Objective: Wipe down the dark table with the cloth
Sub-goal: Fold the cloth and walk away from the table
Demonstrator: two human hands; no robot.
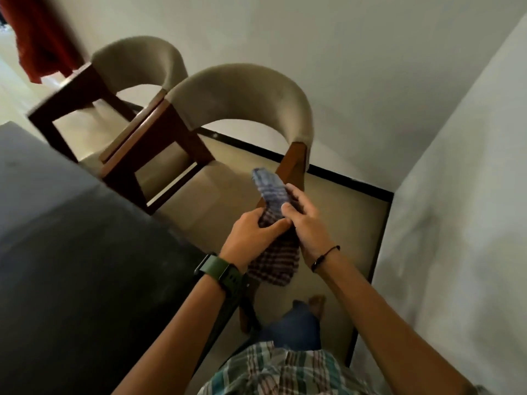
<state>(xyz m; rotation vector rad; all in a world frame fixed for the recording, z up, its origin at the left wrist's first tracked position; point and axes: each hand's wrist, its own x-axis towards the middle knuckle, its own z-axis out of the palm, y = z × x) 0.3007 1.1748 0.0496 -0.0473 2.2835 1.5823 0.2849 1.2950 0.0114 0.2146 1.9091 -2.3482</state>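
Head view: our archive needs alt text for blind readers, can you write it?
A person's left hand and right hand hold a checked cloth in the air beside a dark table, not touching it. Two beige chairs stand along the table's edge, by a pale wall.

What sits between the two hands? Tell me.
The checked cloth, gripped by the left hand and right hand, seen in the head view.

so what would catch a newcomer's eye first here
Both hands, the left hand and right hand, grip a checked cloth in mid-air at centre. The dark table fills the lower left, and two curved beige chairs stand beside it by the wall.
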